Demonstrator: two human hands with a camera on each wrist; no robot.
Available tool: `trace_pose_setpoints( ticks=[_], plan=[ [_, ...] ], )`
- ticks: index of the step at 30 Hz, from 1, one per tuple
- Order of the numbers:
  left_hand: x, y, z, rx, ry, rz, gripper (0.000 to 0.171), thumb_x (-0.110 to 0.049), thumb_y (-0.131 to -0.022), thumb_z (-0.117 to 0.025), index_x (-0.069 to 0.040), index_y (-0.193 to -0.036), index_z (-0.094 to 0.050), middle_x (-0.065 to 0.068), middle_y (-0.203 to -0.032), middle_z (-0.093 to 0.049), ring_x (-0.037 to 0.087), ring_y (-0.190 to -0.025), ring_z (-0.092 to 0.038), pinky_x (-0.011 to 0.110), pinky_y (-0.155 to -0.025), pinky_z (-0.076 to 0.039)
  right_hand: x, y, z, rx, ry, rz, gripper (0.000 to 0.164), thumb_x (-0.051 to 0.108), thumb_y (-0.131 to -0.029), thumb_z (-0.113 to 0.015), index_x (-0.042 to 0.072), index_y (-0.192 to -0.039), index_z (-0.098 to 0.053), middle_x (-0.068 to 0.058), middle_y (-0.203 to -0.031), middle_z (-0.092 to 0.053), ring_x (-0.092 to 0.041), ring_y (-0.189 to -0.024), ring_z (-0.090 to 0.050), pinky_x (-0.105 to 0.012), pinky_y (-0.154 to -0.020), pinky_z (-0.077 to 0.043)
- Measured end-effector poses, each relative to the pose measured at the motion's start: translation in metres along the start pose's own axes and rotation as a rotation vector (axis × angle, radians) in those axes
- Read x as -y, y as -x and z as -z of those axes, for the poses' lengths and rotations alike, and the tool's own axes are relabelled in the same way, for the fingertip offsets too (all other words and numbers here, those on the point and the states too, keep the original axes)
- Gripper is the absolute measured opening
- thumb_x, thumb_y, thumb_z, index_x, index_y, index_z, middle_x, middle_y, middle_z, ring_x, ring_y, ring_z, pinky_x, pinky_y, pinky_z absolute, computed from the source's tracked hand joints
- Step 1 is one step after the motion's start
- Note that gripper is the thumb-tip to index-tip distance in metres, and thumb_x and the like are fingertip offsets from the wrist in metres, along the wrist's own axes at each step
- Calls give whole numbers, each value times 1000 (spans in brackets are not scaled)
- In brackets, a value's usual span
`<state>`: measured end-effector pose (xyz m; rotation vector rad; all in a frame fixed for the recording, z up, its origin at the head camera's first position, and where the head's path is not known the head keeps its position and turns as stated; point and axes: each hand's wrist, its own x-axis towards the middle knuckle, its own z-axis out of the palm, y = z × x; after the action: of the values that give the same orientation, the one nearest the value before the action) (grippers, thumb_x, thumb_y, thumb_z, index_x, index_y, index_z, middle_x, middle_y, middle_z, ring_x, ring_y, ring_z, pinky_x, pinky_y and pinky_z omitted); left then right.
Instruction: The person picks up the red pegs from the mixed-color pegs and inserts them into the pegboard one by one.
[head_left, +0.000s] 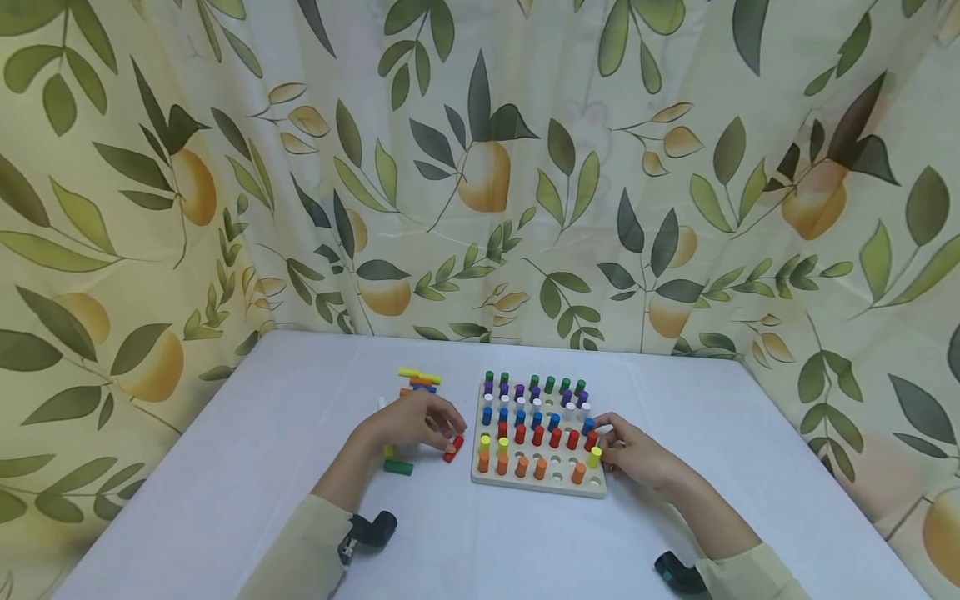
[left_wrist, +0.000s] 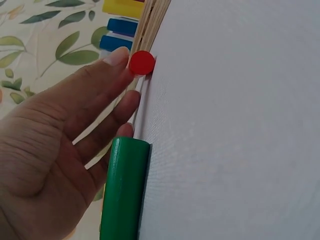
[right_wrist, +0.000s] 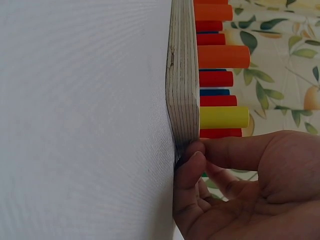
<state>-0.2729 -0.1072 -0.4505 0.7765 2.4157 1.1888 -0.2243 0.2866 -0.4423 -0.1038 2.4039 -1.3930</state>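
Note:
A wooden pegboard (head_left: pixel 525 486) lies on the table, bearing rows of green, purple, white, blue, red, yellow and orange pegs. Left of it, my left hand (head_left: pixel 417 420) pinches a red peg (head_left: pixel 453 449) that lies on the cloth. Only the round end of this red peg (left_wrist: pixel 142 63) faces the left wrist camera, at the thumb tip. Close below that hand lies a green peg (head_left: pixel 398 468). My right hand (head_left: pixel 637 454) holds the board's right edge with thumb and curled fingers, beside a yellow peg (head_left: pixel 595 457); some fingertips are hidden behind the edge.
Loose yellow pegs (head_left: pixel 420 376) and a few orange and blue ones lie behind the left hand, partly covered by it. Some front holes of the board hold no peg. A white cloth covers the table (head_left: pixel 480 550), and a leaf-patterned curtain (head_left: pixel 480 250) hangs behind it.

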Motion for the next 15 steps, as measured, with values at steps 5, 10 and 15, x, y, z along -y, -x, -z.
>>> trace_pose_setpoints(
  ticks=[5,10,15],
  plan=[
    [-2,0,-3,-49,-65,11,23,-9,-86,-86,-18,-105,-79,-6,-94,-69,17,-87,-61,31,-78,-53,1,2,0,8,-14,-4,42,-4,-99,-55,2,-139,-44,-14,-103,-49,-27,-86,-53,-31,-71,-49],
    [-4,-2,-8,-37,-99,22,17,-16,-86,-86,-21,-102,-80,-3,-84,-66,18,-80,-57,31,-70,-47,1,2,0,8,-11,-3,43,-4,-99,-55,2,-139,-43,-14,-103,-49,-27,-86,-54,-31,-71,-49],
    [-6,-3,-11,-35,-94,41,17,-16,-86,-87,-21,-100,-80,-3,-82,-65,18,-79,-57,31,-70,-47,1,2,0,7,-5,-2,43,-3,-99,-56,2,-140,-43,-14,-104,-49,-27,-87,-54,-31,-72,-50]
  ],
)
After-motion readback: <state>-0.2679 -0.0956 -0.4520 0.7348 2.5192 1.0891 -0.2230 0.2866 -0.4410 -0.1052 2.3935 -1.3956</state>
